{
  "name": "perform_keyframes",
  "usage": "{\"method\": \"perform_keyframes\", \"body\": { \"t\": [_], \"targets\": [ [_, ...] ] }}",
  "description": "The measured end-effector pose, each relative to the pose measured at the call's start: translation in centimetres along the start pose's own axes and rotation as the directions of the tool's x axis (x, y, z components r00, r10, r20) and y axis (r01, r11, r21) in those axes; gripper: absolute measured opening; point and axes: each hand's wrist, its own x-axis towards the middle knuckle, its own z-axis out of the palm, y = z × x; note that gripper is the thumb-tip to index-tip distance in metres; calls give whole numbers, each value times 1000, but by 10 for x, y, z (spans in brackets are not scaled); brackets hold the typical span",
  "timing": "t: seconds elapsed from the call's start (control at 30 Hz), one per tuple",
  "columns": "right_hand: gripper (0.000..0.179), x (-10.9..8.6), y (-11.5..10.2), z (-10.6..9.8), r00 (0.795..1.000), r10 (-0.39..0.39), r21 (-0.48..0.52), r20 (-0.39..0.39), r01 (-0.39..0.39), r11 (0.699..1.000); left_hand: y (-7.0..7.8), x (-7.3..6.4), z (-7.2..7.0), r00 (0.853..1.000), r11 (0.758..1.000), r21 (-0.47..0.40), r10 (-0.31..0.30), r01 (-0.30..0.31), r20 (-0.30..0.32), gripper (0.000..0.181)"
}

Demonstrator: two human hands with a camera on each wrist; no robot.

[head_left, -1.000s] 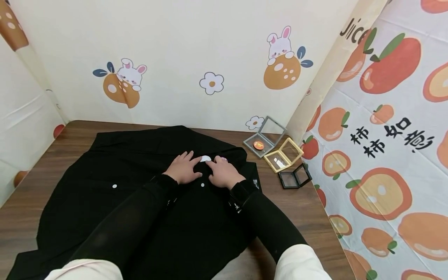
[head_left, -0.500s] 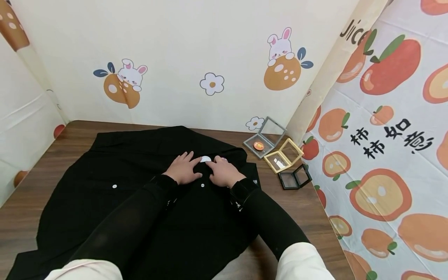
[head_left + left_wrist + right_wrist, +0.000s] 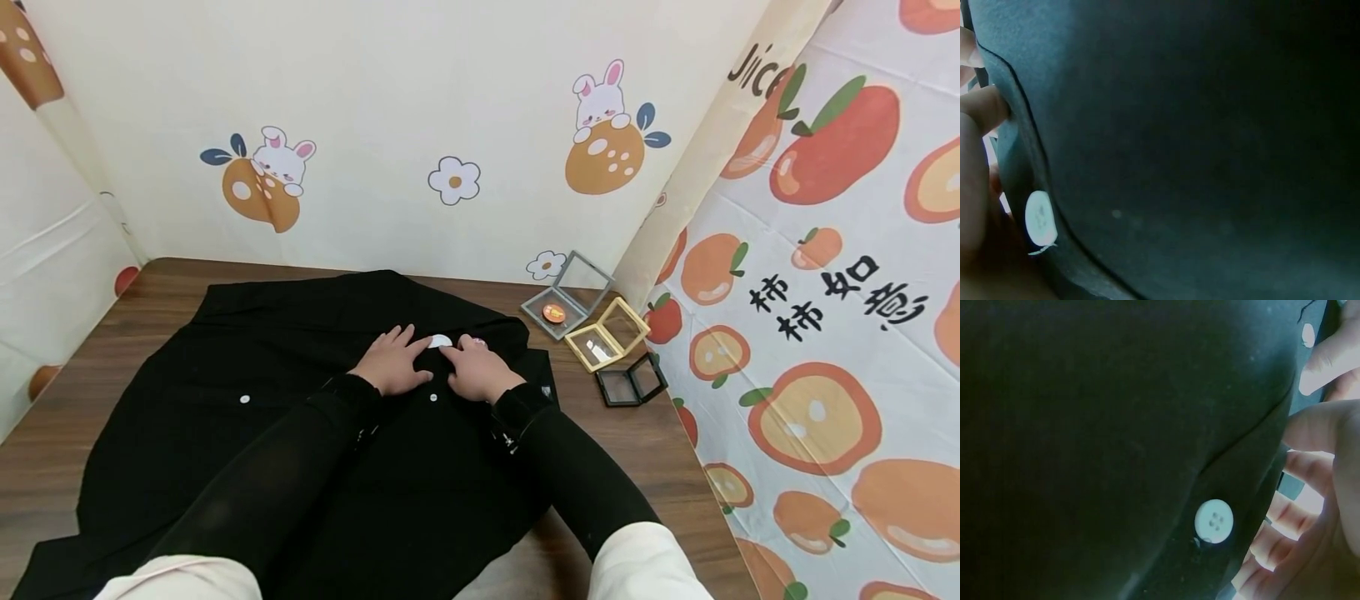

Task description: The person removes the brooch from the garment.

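While my two hands press lightly on the black button-front shirt, I grasp nothing: the fingers of my left hand lie spread on the cloth, and my right hand reaches in from the other side with its index finger extended, neither one closed. Between my index fingertips a smooth white rounded piece rests on the shirt; my right finger covers its edge, so I cannot tell its full outline. The shirt spreads over the wood-grain table, matte and softly rumpled, its hem running ragged at the left, and my black oversleeves block much of its middle. One pale button sits just below my thumbs, another farther left; close up, a four-hole button shines against the dark weave, and another trails a loose thread. Beyond my right hand, well apart from it, three hinged square frames stand open along the table edge: a grey frame bearing a glossy orange disc, a yellow frame, and a black frame. Behind rises a cream rabbit-print backdrop; at right hangs a creased persimmon-print sheet.
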Motion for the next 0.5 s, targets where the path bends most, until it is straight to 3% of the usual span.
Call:
{"method": "perform_keyframes", "body": {
  "t": [0.5],
  "targets": [
    [55,-2,-4,-1,1000,-1,-27,0,1,1000,3,-2,-6,1000,1000,8,-7,7,24,71]
  ]
}}
